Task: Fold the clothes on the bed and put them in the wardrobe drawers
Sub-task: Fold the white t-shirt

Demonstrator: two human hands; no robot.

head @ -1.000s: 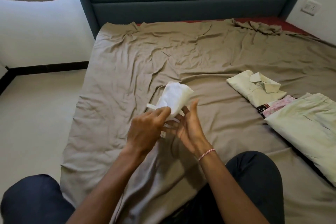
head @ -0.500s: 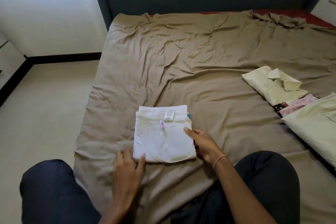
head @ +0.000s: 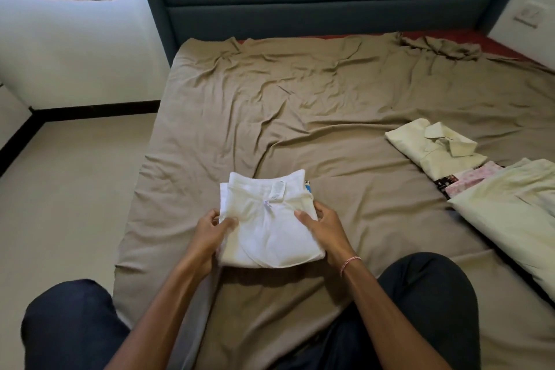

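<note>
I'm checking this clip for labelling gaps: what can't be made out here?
Head view:
Tag on the white garment: print too small to read.
Left hand and right hand: fingertips hidden under that garment.
Large pale garment: cut by the right edge.
Dark patterned cloth: mostly covered by the pink cloth.

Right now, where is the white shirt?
In the head view, the white shirt is held over the bed between the left hand and the right hand, with the yellow shirt off to its right.

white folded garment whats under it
Only a blue sliver shows past the far right corner of the white folded garment; the rest is covered. Left hand and right hand grip its sides over the wrinkled brown bed sheet.
</note>
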